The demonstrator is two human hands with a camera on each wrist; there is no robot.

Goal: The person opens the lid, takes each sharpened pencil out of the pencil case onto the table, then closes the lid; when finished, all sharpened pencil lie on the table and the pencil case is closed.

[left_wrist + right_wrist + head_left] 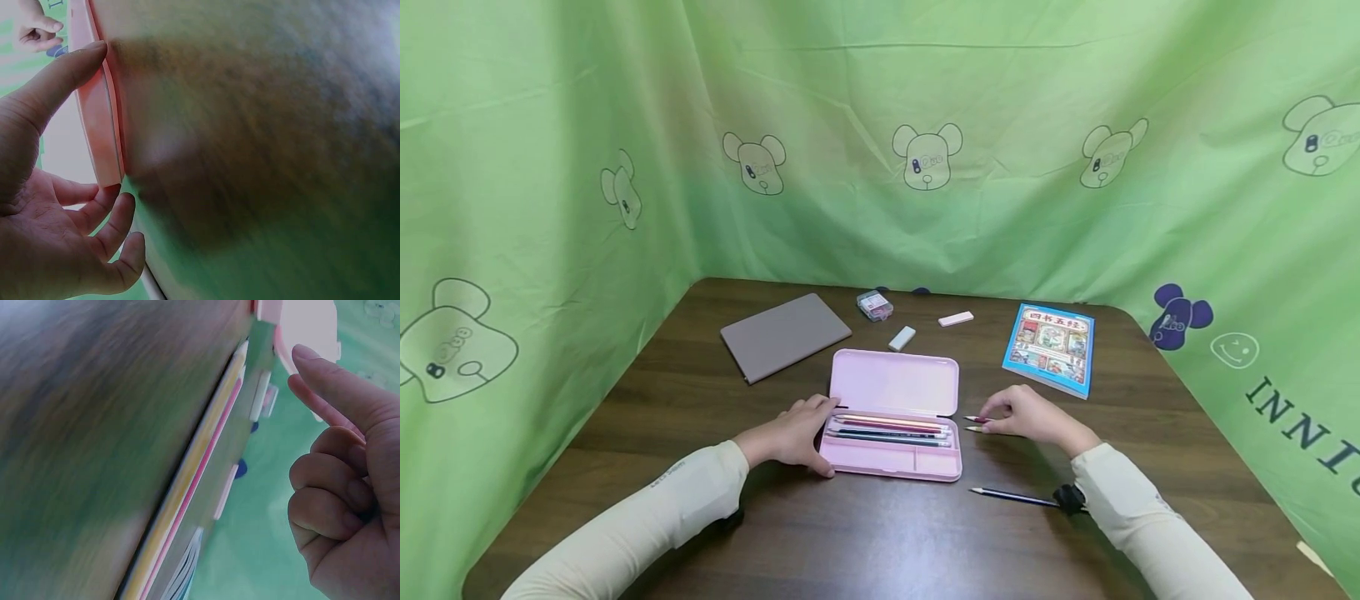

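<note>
An open pink pencil case (868, 458) lies on the table with its lid (895, 382) tipped back. Several pencils (887, 430) fill its long compartment. My left hand (793, 432) grips the case's left end, thumb at the front side, fingers round the far corner. To the right of the case, my right hand (1028, 414) hovers by a yellow pencil (192, 462) and a pink pencil (201, 465) lying side by side. Its thumb and index finger extend, the other fingers curl, and nothing is in them. Nearer the front lies a dark pencil (1011, 497), its back end overlapped by the right wrist.
A grey laptop-like slab (786, 337) lies at the back left. Behind the case are a small clear box (875, 306), a white eraser-like block (902, 338) and a pale pink bar (956, 319). A blue-edged book (1051, 348) lies at the back right. Green cloth (850, 225) hangs around the table.
</note>
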